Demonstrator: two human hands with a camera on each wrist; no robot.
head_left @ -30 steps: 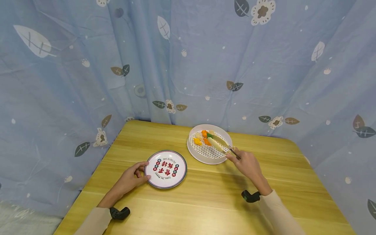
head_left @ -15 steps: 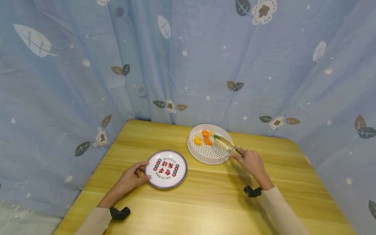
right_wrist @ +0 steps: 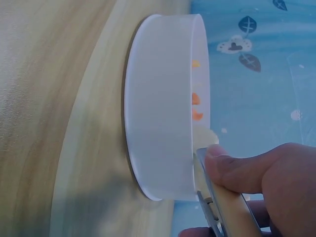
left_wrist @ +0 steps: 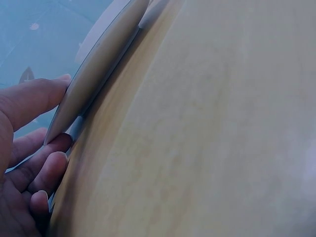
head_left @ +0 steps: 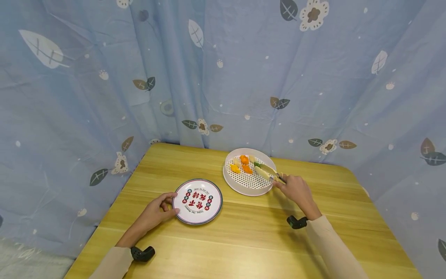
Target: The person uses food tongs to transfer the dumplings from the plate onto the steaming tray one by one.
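My left hand (head_left: 158, 212) pinches the left rim of a white plate (head_left: 216, 199) with red and blue printing, which lies on the table. In the left wrist view the thumb is on the rim of the plate (left_wrist: 94, 74), with fingertips under its edge. Tongs (head_left: 263, 173) with cream-coloured ends are in my right hand (head_left: 296, 193), reaching over the near right rim of a round white steamer basket (head_left: 244, 190). At the tong tips is a small green piece (head_left: 257, 164). Close up, the thumb (right_wrist: 217, 168) presses on the metal handle of the tongs (right_wrist: 232, 210).
Inside the basket, orange pieces (head_left: 247, 169), a yellow piece (head_left: 235, 168) and pale pieces (head_left: 236, 161) lie on the perforated floor. The wooden table (head_left: 223, 252) backs onto a blue patterned curtain (head_left: 237, 77).
The right hand and tongs have shifted to the right, the green piece moving with the tips away from the orange pieces. The left hand and plate have stayed in place.
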